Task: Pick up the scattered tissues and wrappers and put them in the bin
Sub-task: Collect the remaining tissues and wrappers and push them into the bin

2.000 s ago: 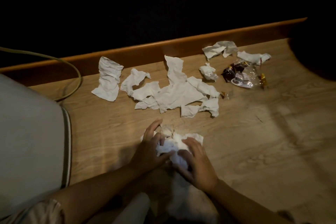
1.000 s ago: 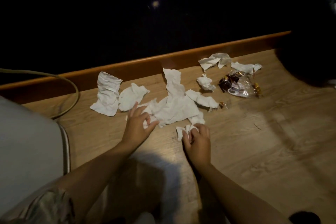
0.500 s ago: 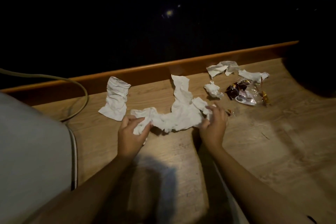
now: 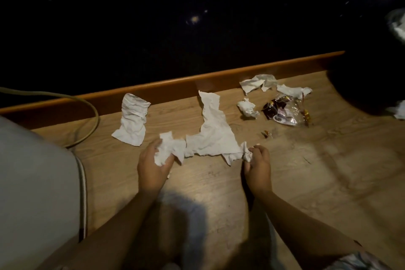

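White tissues lie scattered on a wooden floor. My left hand (image 4: 153, 165) grips a crumpled tissue wad (image 4: 169, 150). My right hand (image 4: 256, 165) pinches the bunched corner (image 4: 246, 153) of a large flat tissue (image 4: 213, 136) that stretches between both hands. A separate rumpled tissue (image 4: 132, 119) lies to the left. Farther right sit a small tissue ball (image 4: 247, 108), two torn tissues (image 4: 257, 83) (image 4: 293, 91) by the skirting, and a pile of clear and dark wrappers (image 4: 283, 110). A tiny wrapper scrap (image 4: 266, 133) lies alone. No bin is clearly visible.
An orange wooden skirting board (image 4: 175, 85) borders the floor at the back, with darkness beyond. A grey cable (image 4: 92, 114) loops at left beside a large white object (image 4: 37, 182). A dark round shape (image 4: 368, 85) fills the right edge.
Both hands drew the tissues toward me and bunched them. The left hand has gathered its tissues into a wad, and the right hand now pinches the big tissue's near corner.
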The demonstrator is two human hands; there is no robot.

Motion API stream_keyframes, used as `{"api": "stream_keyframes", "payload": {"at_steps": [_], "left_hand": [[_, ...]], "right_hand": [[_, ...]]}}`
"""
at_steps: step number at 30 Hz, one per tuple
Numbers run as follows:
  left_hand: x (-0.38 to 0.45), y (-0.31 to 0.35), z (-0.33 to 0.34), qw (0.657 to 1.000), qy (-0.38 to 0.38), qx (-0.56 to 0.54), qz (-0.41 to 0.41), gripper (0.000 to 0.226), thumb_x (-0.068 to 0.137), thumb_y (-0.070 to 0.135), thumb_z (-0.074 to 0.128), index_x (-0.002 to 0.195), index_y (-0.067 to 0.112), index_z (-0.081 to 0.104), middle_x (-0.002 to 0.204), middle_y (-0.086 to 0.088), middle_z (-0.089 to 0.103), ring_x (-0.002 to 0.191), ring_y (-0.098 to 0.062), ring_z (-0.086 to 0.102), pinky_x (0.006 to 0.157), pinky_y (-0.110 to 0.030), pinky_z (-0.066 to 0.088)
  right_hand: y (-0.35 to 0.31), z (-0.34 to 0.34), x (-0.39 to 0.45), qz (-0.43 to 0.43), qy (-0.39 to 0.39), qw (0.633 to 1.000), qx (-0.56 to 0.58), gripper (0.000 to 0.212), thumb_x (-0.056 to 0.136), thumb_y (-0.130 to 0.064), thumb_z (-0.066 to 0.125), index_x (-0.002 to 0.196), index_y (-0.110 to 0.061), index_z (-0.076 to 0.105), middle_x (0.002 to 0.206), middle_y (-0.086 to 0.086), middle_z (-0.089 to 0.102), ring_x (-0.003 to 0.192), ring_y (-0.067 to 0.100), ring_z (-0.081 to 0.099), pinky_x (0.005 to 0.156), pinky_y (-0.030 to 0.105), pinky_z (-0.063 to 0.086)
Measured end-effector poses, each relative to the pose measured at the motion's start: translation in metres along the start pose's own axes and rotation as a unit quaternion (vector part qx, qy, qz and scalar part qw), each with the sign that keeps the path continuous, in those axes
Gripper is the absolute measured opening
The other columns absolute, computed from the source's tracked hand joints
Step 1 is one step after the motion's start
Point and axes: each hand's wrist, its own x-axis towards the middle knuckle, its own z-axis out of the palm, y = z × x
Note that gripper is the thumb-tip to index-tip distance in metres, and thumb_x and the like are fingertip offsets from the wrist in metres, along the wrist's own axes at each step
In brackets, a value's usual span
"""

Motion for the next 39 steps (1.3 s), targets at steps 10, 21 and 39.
{"api": "stream_keyframes", "payload": {"at_steps": [10, 21, 39], "left_hand": [[0.037, 0.095, 0.017, 0.979, 0.068, -0.187, -0.030, 0.048, 0.085, 0.064, 0.053, 0.079, 0.017, 0.065, 0.078, -0.002, 0.068, 0.076, -0.020, 0.066, 0.065, -0.034, 0.051], [0.106, 0.250, 0.053, 0.974, -0.051, -0.214, -0.044, 0.014, 0.080, 0.018, 0.072, 0.081, 0.006, 0.065, 0.078, -0.011, 0.066, 0.073, -0.024, 0.063, 0.063, -0.034, 0.052], [0.091, 0.537, 0.227, 0.972, -0.089, -0.218, 0.016, 0.026, 0.086, 0.042, 0.064, 0.089, 0.016, 0.062, 0.081, -0.001, 0.064, 0.073, -0.017, 0.062, 0.059, -0.028, 0.047]], "right_hand": [[-0.048, -0.041, 0.044, 0.047, 0.091, 0.988, 0.115, 0.019, 0.087, -0.002, 0.061, 0.104, -0.010, 0.059, 0.110, 0.008, 0.058, 0.102, 0.022, 0.056, 0.080, 0.026, 0.046], [-0.159, -0.156, 0.164, -0.013, 0.137, 0.912, 0.386, 0.036, 0.087, -0.036, 0.063, 0.072, -0.003, 0.059, 0.066, 0.007, 0.055, 0.058, 0.012, 0.050, 0.053, 0.027, 0.043], [-0.012, -0.400, 0.325, -0.086, 0.161, 0.947, 0.264, 0.022, 0.079, -0.036, 0.075, 0.069, -0.019, 0.066, 0.071, -0.008, 0.066, 0.069, 0.007, 0.062, 0.061, 0.020, 0.047]]}}
